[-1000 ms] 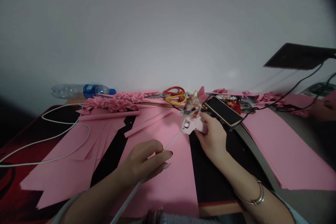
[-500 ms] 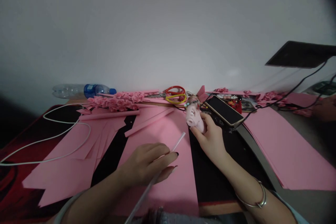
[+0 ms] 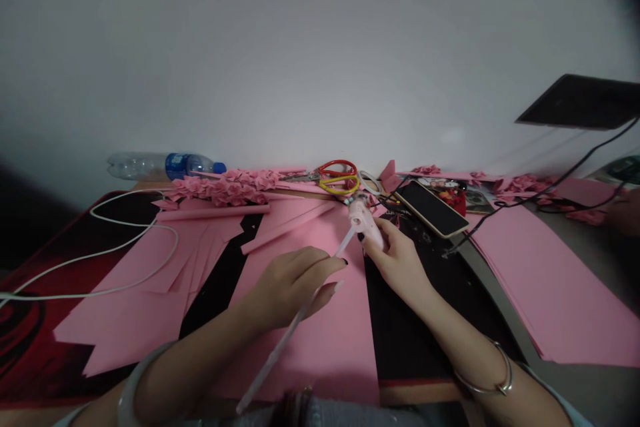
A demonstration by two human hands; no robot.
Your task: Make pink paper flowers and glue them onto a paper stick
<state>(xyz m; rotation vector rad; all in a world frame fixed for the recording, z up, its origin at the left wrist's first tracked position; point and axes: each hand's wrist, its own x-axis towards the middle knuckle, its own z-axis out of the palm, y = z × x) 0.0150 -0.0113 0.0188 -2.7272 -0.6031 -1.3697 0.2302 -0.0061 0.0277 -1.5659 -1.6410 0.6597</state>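
Observation:
My right hand (image 3: 400,257) is closed around the grip of a small pale pink hot glue gun (image 3: 367,221). The gun's round back opening faces me, while its nozzle end is turned toward the wall. Between the fingers and thumb of my left hand (image 3: 295,287) is a long, whitish glue stick (image 3: 280,350). Its upper tip meets the gun's back opening; how deep it sits there I cannot tell. The lower end slants down toward my lap. Beneath my left hand lies a large pink paper sheet (image 3: 345,347).
Red-and-yellow-handled scissors (image 3: 340,177), folded pink paper flowers (image 3: 225,188) and a plastic bottle (image 3: 187,165) lie along the wall. A phone (image 3: 433,208) rests right of the gun. Pink sheets (image 3: 555,280) are stacked at right. A white cable (image 3: 125,247) loops at left; a dark cord (image 3: 480,223) runs at right.
My left hand has moved up and right, bringing the glue stick's tip to the back of the glue gun. The gun has tilted and shifted slightly left. The whole view has shifted a little.

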